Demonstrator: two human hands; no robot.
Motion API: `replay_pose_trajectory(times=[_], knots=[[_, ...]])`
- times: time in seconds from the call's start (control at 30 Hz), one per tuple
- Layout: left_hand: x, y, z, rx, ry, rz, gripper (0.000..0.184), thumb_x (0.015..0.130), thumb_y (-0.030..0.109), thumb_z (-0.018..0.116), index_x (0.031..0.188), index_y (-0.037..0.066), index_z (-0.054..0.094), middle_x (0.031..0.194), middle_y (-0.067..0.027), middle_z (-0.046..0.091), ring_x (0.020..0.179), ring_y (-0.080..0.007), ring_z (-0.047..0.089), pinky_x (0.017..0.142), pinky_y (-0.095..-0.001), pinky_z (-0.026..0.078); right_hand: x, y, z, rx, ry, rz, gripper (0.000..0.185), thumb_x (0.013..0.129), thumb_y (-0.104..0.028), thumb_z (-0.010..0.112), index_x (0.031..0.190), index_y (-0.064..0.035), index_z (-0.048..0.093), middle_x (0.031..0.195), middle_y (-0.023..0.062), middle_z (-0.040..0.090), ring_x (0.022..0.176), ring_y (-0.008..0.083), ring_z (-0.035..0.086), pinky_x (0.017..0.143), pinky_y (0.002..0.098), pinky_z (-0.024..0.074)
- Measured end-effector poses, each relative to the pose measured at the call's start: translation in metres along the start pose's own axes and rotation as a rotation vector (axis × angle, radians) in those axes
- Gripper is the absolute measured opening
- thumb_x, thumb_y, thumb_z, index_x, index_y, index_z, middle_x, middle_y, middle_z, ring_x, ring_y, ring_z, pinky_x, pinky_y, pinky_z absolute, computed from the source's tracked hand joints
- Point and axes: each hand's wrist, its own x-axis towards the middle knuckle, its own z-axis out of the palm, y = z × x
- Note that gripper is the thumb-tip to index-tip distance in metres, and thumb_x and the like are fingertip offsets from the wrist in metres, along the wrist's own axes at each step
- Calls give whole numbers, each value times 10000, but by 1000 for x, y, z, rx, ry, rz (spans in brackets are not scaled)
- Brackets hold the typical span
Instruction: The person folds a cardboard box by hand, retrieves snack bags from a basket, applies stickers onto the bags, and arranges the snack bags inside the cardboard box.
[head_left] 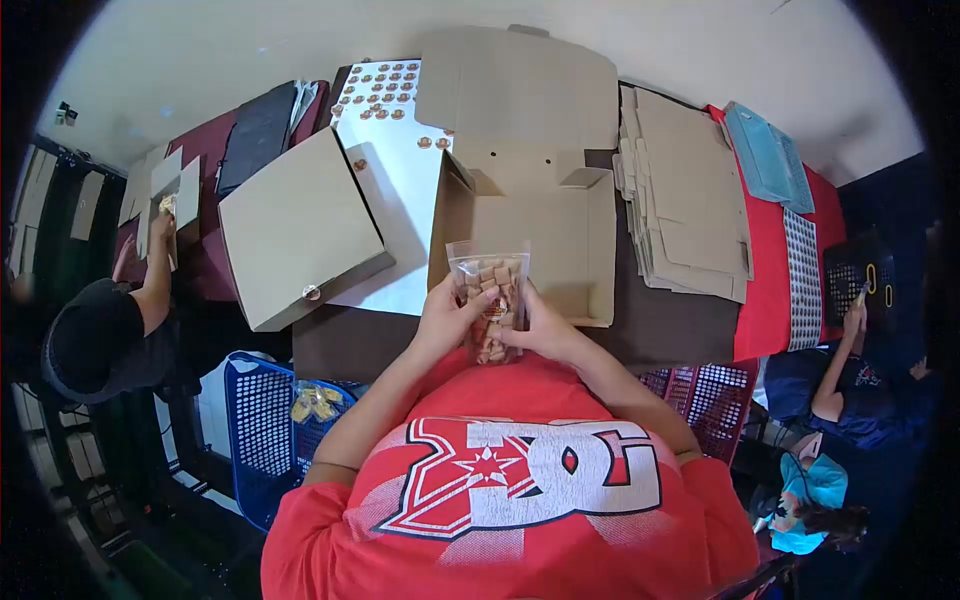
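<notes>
A clear pouch of small brown pieces [497, 280] is held upright between my two hands, over the front edge of an open cardboard box [540, 235]. My left hand [452, 318] grips the pouch's left side, its thumb across the front. On the right side my right hand [543, 325] closes round the pouch, thumb also on the front. The box's lid stands raised at the back, and its visible inside holds nothing. Left of it lies a closed cardboard box [300, 230] with a round sticker at its front corner.
A white sheet with round stickers [385, 190] lies behind the closed box. Flattened cartons [690, 190] are stacked at right, beside a teal basket [765, 155]. A blue basket [262, 430] stands below the table at left. Other people work at both sides.
</notes>
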Motion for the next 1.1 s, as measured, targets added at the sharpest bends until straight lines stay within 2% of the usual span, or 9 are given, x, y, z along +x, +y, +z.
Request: replay_pose_trajectory(times=[0.2, 0.3, 0.4, 0.53, 0.67, 0.77, 0.87, 1.0, 1.1], knots=[[-3, 6, -2, -77, 89, 107, 302, 1002, 266, 399, 1141, 23, 511, 999, -48, 554, 961, -114, 486, 878, -270, 376, 7, 21, 2, 348, 16, -8, 566, 931, -173, 564, 1390, 15, 292, 1284, 103, 487, 1153, 190, 504, 970, 315, 419], [1, 4, -5, -39, 167, 175, 263, 999, 241, 412, 1114, 24, 508, 976, -46, 555, 916, -105, 503, 826, -264, 409, 4, 12, 2, 377, -27, -27, 497, 937, -172, 550, 1360, -2, 351, 1245, 92, 520, 1131, 183, 518, 963, 324, 424], [0, 3, -6, -83, 153, 148, 187, 992, 194, 455, 1024, 18, 509, 882, -39, 577, 786, -88, 533, 716, -241, 451, 2, -1, -1, 29, 69, 69, 465, 893, -214, 634, 1256, 20, 462, 1148, 101, 576, 1048, 166, 551, 918, 315, 439], [-5, 6, 8, 42, 119, 186, 126, 967, 127, 512, 952, 2, 520, 842, -67, 620, 726, -79, 558, 648, -233, 472, 12, 8, 7, 29, 440, -190, 419, 861, -232, 686, 1151, 17, 515, 1018, 102, 606, 980, 160, 569, 862, 306, 461], [-9, 8, 18, 67, 71, 224, 75, 923, 52, 567, 956, -14, 551, 863, -81, 647, 772, -96, 610, 644, -233, 482, 3, -20, 14, 399, 387, -168, 281, 836, -119, 707, 1034, 18, 560, 933, 75, 621, 857, 113, 607, 732, 250, 501], [-10, 6, 19, 167, 117, 302, 50, 908, 31, 582, 911, -18, 587, 837, -77, 656, 749, -79, 601, 623, -221, 480, 7, 5, 8, 169, 483, -310, 152, 857, -96, 682, 896, 25, 599, 872, 45, 623, 740, 102, 608, 664, 234, 498], [-12, 12, 18, 47, 130, 304, 81, 912, 45, 589, 868, -23, 590, 777, -51, 642, 714, -64, 576, 600, -218, 465, -6, -35, 10, 333, 444, -288, 136, 874, -85, 658, 811, 29, 619, 842, 43, 624, 697, 95, 589, 645, 232, 480], [-12, 18, 8, 154, 121, 436, 169, 949, 115, 553, 834, -8, 569, 700, -11, 562, 646, -48, 520, 559, -215, 434, -7, -26, -5, 169, 449, -343, 151, 895, -105, 632, 852, 40, 631, 879, 54, 632, 703, 85, 581, 647, 233, 476], [-12, 23, 1, 56, 82, 325, 201, 966, 144, 528, 835, -4, 566, 700, -6, 546, 655, -46, 495, 581, -206, 419, -11, -30, -14, 113, 395, -313, 189, 923, -118, 587, 934, 64, 638, 897, 71, 642, 766, 100, 593, 706, 242, 484]])
